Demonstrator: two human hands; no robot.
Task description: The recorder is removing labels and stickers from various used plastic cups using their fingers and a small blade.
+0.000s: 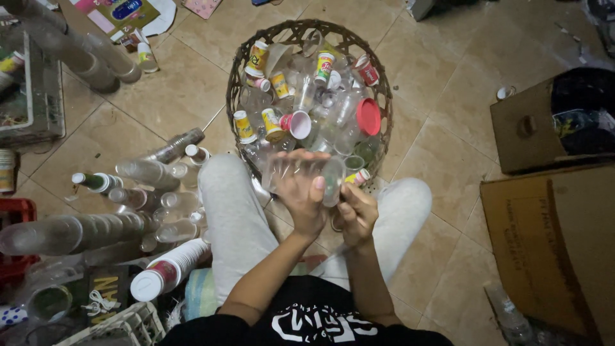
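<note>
left hand [300,189] wrapped around a clear plastic cup [306,174], fingers curled over its side, held above the lap just near the wicker basket [238,83]. right hand [356,211] just beside it, fingers bent and touching the cup's right end; whether pinching something small of its own, cannot tell. both hands blurred.

directly beyond, round dark basket on the tiled floor [442,70], heaped with clear cups, small yellow-labelled bottles [243,125], a red lid [368,116] at its right side and a pink-rimmed white cup [297,124] near the middle. grey-trousered knees [225,186] either side of the basket's near edge.

to the left, long nested stacks of clear cups [77,232] lying on the floor, a stack of white cups [168,269] nearer still, and a red crate [18,211] at the left edge. to the right, brown cardboard boxes [551,237], well apart from the hands.
</note>
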